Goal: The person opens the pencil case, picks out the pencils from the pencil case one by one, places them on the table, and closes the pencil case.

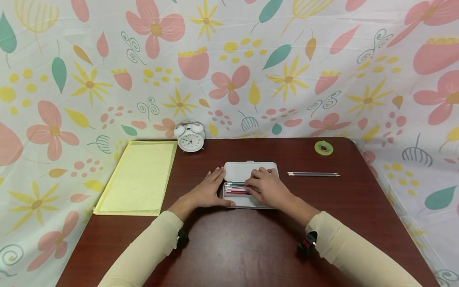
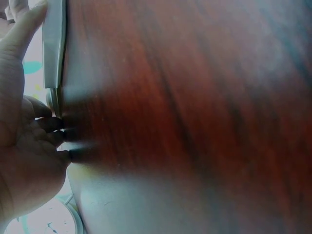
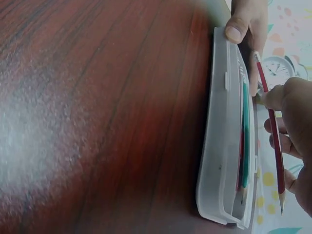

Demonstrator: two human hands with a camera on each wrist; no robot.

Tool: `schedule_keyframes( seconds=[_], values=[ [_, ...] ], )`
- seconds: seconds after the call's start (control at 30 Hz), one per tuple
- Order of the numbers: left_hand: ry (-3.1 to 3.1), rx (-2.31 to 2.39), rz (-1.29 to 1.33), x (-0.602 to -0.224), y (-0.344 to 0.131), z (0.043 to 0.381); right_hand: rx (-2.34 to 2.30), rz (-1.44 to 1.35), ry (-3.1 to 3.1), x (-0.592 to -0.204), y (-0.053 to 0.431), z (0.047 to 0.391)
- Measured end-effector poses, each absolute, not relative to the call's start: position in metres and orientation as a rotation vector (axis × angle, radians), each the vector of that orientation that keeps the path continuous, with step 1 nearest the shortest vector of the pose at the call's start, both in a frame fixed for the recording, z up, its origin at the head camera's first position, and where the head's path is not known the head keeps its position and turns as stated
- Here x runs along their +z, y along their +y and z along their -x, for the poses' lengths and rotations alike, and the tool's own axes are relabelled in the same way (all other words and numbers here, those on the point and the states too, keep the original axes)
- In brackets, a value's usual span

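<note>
An open white pencil case (image 1: 251, 203) lies on the dark wooden table, its lid (image 1: 238, 171) folded back. Inside it are several pencils (image 1: 233, 184), and a green one (image 3: 245, 136) shows clearly in the right wrist view. Between thumb and fingers, my right hand (image 1: 267, 188) pinches a red pencil (image 3: 274, 131) over the case. At the case's left end rests my left hand (image 1: 208, 193), its thumb on the front corner and its fingers stretched out along the side towards the lid. The left wrist view shows only part of that hand (image 2: 29, 161) beside the case.
Right of the case lie two pencils (image 1: 312, 174), side by side. A roll of green tape (image 1: 328, 150) sits near the back right corner. At the back stands a white alarm clock (image 1: 191, 142), and a yellow zip folder (image 1: 138, 179) lies on the left.
</note>
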State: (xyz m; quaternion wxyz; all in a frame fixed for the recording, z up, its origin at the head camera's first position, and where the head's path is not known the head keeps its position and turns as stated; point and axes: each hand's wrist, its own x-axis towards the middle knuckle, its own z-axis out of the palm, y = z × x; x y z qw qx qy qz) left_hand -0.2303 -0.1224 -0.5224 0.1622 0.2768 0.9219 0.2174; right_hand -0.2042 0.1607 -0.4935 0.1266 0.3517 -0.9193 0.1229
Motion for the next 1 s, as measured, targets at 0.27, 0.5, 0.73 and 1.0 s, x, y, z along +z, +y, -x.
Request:
schedule_keyframes(
  seconds=[0.27,0.5,0.73,1.0],
  values=[
    [2.634,0.628,-0.8,-0.524,-0.122,0.231,0.395,-0.995,-2.636,-0.488,0.173,0.208],
    [2.636,0.632,-0.805,-0.524,-0.123,0.231,0.425,-0.981,-2.635,-0.483,0.191,0.211],
    [2.633,0.647,-0.811,-0.522,-0.122,0.23,0.462,-0.938,-2.648,-0.479,0.214,0.214],
    [2.632,0.647,-0.805,-0.521,-0.122,0.229,0.474,-0.848,-2.664,-0.481,0.247,0.219]
  ],
)
